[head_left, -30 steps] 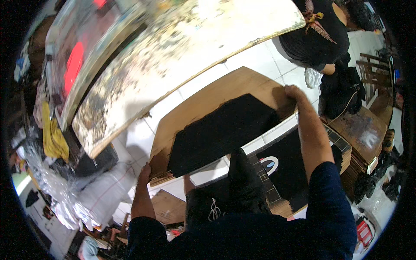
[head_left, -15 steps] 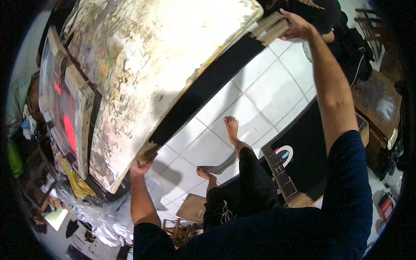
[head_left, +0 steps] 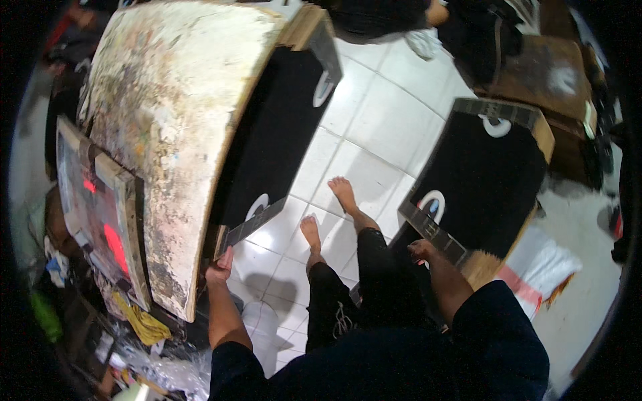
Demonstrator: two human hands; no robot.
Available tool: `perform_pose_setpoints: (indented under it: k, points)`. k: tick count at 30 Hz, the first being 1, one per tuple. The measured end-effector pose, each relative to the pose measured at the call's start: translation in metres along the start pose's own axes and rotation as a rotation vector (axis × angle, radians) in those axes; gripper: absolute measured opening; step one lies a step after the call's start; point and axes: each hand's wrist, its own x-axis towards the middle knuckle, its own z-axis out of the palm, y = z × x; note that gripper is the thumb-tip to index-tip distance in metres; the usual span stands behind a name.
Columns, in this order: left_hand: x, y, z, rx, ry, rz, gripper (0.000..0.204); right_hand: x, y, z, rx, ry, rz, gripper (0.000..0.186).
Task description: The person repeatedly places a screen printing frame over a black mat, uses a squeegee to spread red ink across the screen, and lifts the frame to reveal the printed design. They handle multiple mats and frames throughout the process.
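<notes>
Left black panel: a dark board (head_left: 274,127) running along the right edge of the paint-crusted worktop (head_left: 180,100), which covers its left margin; layered pale wood shows at its far end, a white oval patch (head_left: 257,206) near its close end.
Left hand: this hand (head_left: 219,266) touches the left panel's near corner, thumb upright against the edge; its other fingers are mostly hidden, so I cannot tell whether they grip.
Right black panel: a second board (head_left: 488,154), across the white tiled floor (head_left: 334,167) from the first, with a grey gridded strip (head_left: 438,235) at its near end.
Right hand: this hand (head_left: 422,250) is at that strip, fingers curled and close together; whether they pinch the edge I cannot tell.
Left of the worktop: a framed screen (head_left: 100,207) with red patches, a yellow cloth (head_left: 146,322) below it.
Floor: two bare feet (head_left: 342,195) between the panels.
Beside the right panel: a white sack (head_left: 552,264).
</notes>
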Motion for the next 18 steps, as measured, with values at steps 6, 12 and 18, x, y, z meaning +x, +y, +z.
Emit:
perform_pose_setpoints:
  k: [6, 12, 18]
  points:
    - [-0.099, -0.172, 0.023, 1.372, 0.022, 0.255, 0.037, -0.085, 0.069, 0.038, 0.874, 0.509, 0.124, 0.037]
    - [-0.401, -0.360, 0.061, 1.431, -1.574, -0.588, 0.036, -0.116, 0.133, 0.070, 1.474, 0.675, 0.195, 0.037]
    - [-0.632, -0.492, 0.019, 0.898, -1.718, -1.569, 0.077, -0.114, 0.149, 0.037, 2.215, 0.881, -0.051, 0.052]
